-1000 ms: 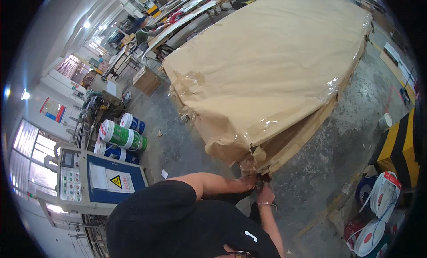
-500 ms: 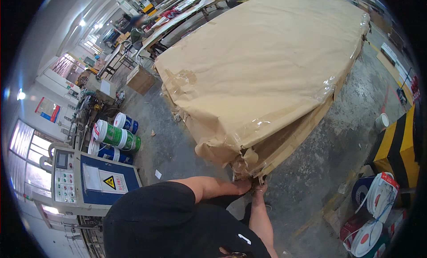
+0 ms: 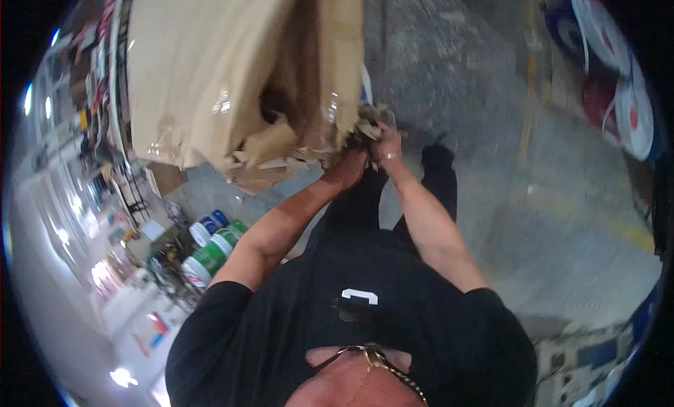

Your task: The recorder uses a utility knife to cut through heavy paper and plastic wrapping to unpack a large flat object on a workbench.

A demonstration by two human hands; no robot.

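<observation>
A large stack wrapped in brown paper fills the upper left, with clear tape shining along its edges. Its near corner is ragged, and a torn paper flap folds out beneath a dark gap. My left hand is closed on the frayed wrapping at this corner, its fingertips partly hidden. Close beside it, my right hand grips a crumpled torn piece of wrapping at the same corner. Motion blur softens both hands.
Green and white buckets stand with blue ones at the left, near machinery. More white-lidded buckets are at the upper right. Grey concrete floor lies right of the stack, and my foot is near its corner.
My view has swung round and down, so the stack now appears at the upper left and more of my body shows. Both hands stay at the stack's torn corner.
</observation>
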